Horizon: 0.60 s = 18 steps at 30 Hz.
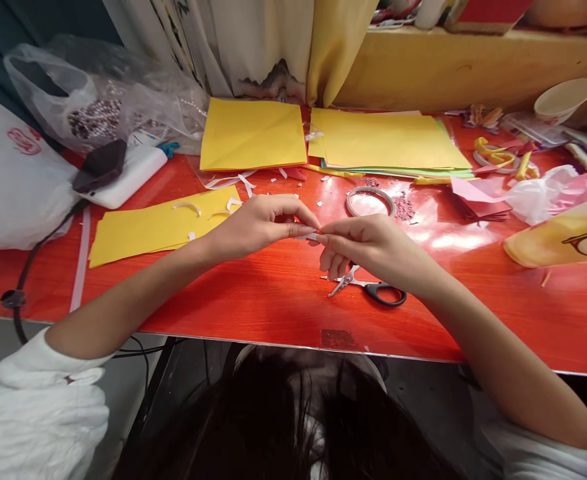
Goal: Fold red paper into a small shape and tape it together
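My left hand (pixel 256 225) and my right hand (pixel 381 248) meet above the red table, fingertips almost touching. Each pinches a small whitish strip (pixel 311 236) between thumb and fingers; most of it is hidden, so I cannot tell whether it is paper or tape. Scissors (pixel 384 294) with black handles lie just below my right hand, their blades partly open. Beyond the fingers rests a roll of tape (pixel 350 205), beside reddish crumbs (pixel 403 208). Near my left wrist are narrow yellow paper pieces (pixel 138 228) with curled white scraps on top.
Stacks of yellow paper (pixel 253 135) and coloured sheets (pixel 388 141) line the back. A phone (pixel 101 163) leans on a white box (pixel 128 177) at left, near plastic bags (pixel 13 173). Rightward are pink paper (pixel 481 200), a yellow-tinted cup (pixel 538 240) and a white cup (pixel 563 101).
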Tool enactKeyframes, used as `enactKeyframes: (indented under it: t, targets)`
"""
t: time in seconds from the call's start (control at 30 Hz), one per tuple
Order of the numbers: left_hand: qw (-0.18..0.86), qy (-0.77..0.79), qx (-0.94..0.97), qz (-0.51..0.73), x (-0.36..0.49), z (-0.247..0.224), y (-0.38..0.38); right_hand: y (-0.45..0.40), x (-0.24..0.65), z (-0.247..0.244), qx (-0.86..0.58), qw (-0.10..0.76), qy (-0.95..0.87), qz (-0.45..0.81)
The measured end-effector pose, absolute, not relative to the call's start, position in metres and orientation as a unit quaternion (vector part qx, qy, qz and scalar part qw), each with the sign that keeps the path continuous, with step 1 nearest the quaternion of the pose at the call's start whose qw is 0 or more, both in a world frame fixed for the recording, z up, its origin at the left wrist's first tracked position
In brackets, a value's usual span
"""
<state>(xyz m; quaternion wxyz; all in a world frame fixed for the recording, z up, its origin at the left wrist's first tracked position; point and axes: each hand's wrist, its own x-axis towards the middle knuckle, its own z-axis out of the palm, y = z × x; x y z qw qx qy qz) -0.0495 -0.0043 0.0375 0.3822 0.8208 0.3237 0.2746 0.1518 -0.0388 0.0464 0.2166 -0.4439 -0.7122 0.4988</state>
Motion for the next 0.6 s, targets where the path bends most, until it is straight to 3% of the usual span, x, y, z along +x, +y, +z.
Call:
enactKeyframes:
  t: [0.2, 0.6]
  targets:
    - [0.439, 0.339, 0.794, 0.25, -0.0522, 0.0394, -0.0007, -0.0382, 0.1526, 0.0474, -0.441, 0.219, -0.715, 0.497]
    - [0.451, 0.335, 0.786, 0.257, -0.0498, 0.0357, -0.003, -0.0387, 0.1523, 0.0475, -0.455, 0.207, -0.709, 0.497]
